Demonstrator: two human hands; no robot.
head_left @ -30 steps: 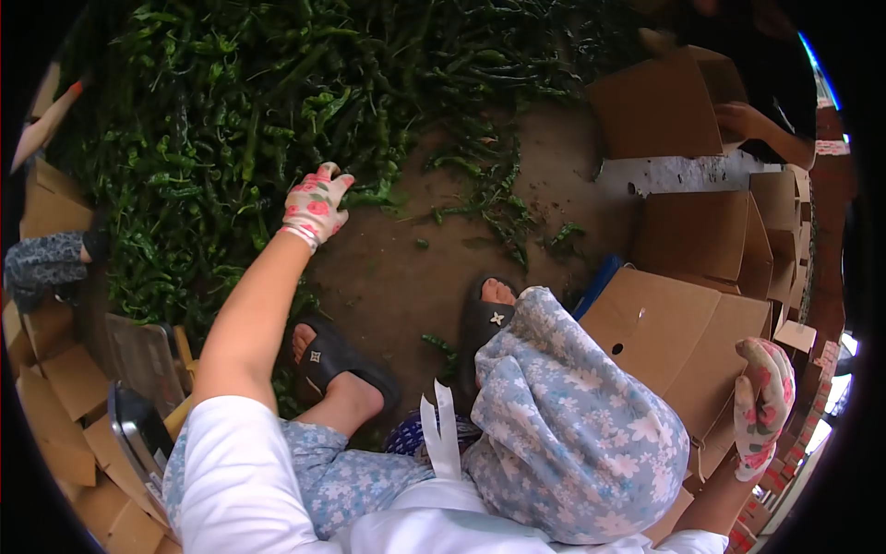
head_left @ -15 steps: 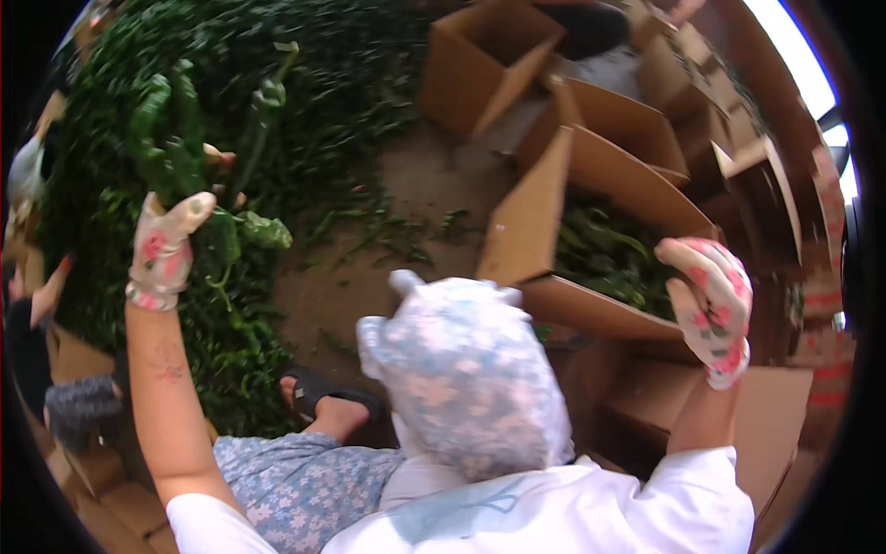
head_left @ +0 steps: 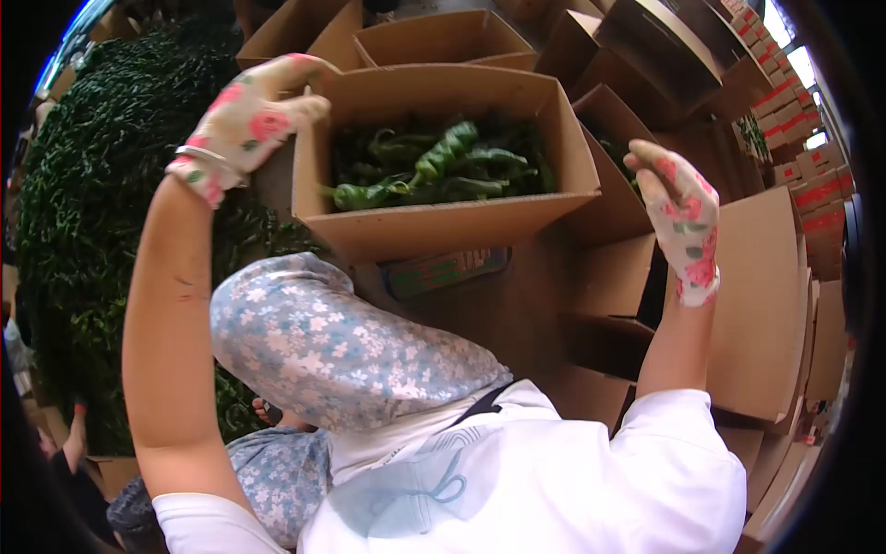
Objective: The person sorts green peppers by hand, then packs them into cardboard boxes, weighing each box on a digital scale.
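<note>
A cardboard box (head_left: 443,222) with long green peppers (head_left: 448,152) in it sits in front of my body. In a floral glove, my left hand (head_left: 249,125) is at the box's left rear corner, thumb and forefinger apart, no pepper between them. My right hand (head_left: 681,217), in a matching glove, is raised to the right of the box with its fingers loosely bent and nothing in them. It overlaps the neighbouring cardboard boxes in this view.
A big heap of green peppers (head_left: 83,212) covers the floor on the left. Under the box's front edge shows a flat blue-edged object (head_left: 448,270). More open cartons (head_left: 443,39) stand behind and to the right, with stacked red-marked boxes (head_left: 821,212) farther right. Another person's arm (head_left: 74,439) shows lower left.
My left hand has moved right from the heap to the box and let go of the peppers it held. My view has swung toward the box. My right hand stays raised.
</note>
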